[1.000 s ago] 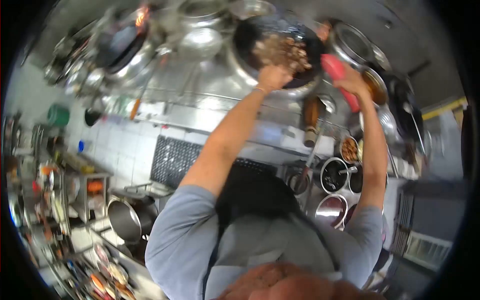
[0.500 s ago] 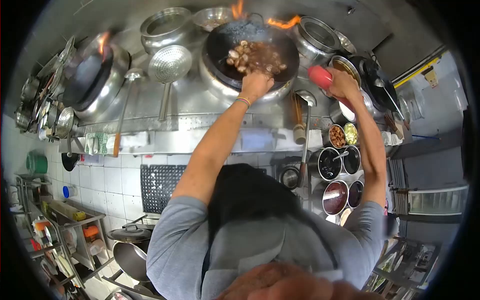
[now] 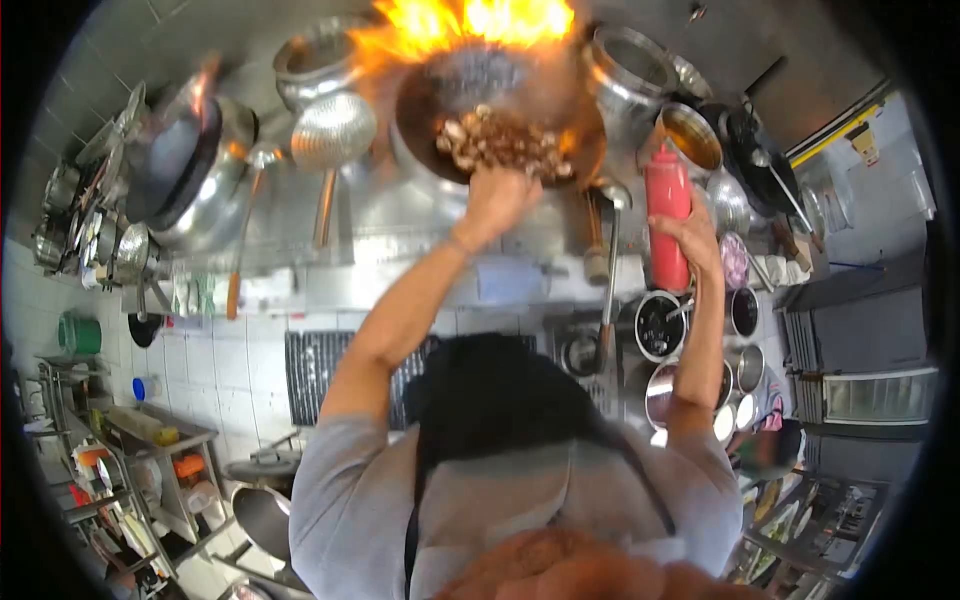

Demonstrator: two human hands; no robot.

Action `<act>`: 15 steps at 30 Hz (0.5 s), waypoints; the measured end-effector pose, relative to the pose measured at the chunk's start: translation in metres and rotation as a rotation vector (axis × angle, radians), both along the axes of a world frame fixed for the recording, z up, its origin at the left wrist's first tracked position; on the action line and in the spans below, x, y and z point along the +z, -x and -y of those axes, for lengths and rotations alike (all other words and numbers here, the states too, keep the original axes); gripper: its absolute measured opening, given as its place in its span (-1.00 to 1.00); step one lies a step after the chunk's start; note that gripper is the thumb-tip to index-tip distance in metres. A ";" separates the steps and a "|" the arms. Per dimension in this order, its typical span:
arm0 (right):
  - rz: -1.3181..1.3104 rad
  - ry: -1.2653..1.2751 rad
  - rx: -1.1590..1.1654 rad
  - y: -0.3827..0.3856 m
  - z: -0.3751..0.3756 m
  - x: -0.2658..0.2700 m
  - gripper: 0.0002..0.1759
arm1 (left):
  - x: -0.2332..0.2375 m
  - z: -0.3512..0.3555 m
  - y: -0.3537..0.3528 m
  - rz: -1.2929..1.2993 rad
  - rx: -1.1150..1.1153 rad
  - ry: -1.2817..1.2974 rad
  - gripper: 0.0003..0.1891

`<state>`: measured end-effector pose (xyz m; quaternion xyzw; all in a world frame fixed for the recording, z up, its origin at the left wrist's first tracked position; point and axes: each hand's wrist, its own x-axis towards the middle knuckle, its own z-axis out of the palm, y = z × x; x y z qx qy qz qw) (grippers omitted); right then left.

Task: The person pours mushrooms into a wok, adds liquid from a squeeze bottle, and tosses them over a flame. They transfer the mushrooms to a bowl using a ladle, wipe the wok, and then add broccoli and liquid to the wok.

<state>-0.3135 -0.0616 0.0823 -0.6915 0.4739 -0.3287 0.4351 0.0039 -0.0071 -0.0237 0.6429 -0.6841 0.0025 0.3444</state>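
Observation:
My left hand (image 3: 497, 207) is closed at the near edge of a dark wok (image 3: 475, 78), its fingers partly hidden from above. Brown sauced chunks of food (image 3: 500, 143) lie in the wok, and tall flames (image 3: 470, 22) rise behind its far side. Over the counter to the right, my right hand (image 3: 690, 232) is wrapped round a red squeeze bottle (image 3: 669, 195), nozzle pointing away from me. Between the wok and the bottle lies a ladle (image 3: 612, 260) with a long handle.
A perforated strainer (image 3: 335, 135) and another ladle (image 3: 245, 230) lie left of the wok. A second wok (image 3: 175, 160) stands further left beside a flame. Metal pots flank the burner at the back. Containers of dark sauce (image 3: 660, 325) sit below my right forearm.
The flames behind the wok have grown much larger. My right hand has swung the red bottle from a slanted pose to nozzle-away and nearer to me. My left hand stays at the wok.

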 end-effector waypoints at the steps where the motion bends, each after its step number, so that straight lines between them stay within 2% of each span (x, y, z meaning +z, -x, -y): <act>1: 0.036 -0.074 -0.041 -0.008 -0.018 0.006 -0.04 | -0.006 0.013 -0.002 -0.002 0.020 -0.006 -0.65; 3: 0.114 -0.076 -0.092 -0.016 -0.030 0.004 -0.08 | -0.002 0.032 -0.010 0.029 0.065 0.001 -0.69; 6: 0.103 0.130 -0.048 -0.012 -0.044 0.009 -0.06 | 0.045 -0.024 0.010 -0.037 0.002 0.024 -0.64; 8: 0.009 0.146 -0.079 -0.009 -0.047 0.021 -0.04 | 0.078 -0.037 0.012 -0.015 -0.037 -0.008 -0.62; 10: -0.082 0.108 -0.112 -0.007 -0.050 0.027 -0.02 | 0.085 -0.023 0.005 -0.042 -0.014 -0.015 -0.62; 13: -0.064 0.111 -0.089 -0.016 -0.037 0.016 -0.03 | 0.030 0.034 -0.009 0.000 0.060 0.025 -0.62; 15: -0.076 0.126 -0.139 -0.023 -0.031 0.010 -0.02 | 0.004 0.039 0.001 -0.018 0.129 0.061 -0.62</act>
